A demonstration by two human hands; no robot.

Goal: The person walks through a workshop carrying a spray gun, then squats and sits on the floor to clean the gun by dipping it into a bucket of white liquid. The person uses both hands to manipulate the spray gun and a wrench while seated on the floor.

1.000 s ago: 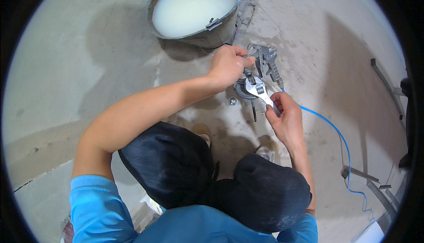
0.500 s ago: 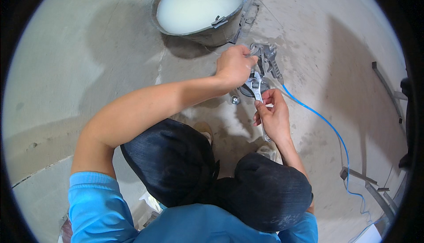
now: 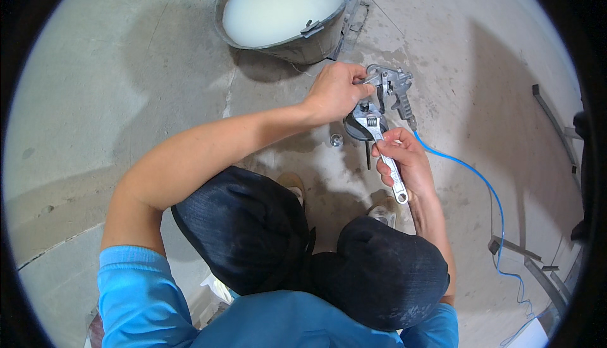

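A metal spray gun [image 3: 398, 84] is tilted above the floor, its trigger and grip toward the right. My left hand [image 3: 338, 91] is closed on its front end; the fingertips partly cover that spot. Below the gun sits a dark round cup [image 3: 356, 129], with a thin dark rod [image 3: 368, 156] pointing down from it. In my right hand [image 3: 408, 160], fingers wrapped round the handle, is a silver adjustable wrench [image 3: 374, 122]. Its jaws are at the fitting between gun and cup; whether they grip it, I cannot tell. A small round metal part [image 3: 336, 140] lies on the floor nearby.
A dark bucket [image 3: 311, 51] of whitish liquid stands beyond my left hand, a thin wire over its rim. From the gun's grip a blue hose [image 3: 465, 166] curves right and down across the floor. Metal bars [image 3: 549, 288] lie at the far right. My knees are close below.
The gun has shifted right and turned, showing more of its body. My right hand and the wrench handle have swung to the right. The rod under the cup has come into sight.
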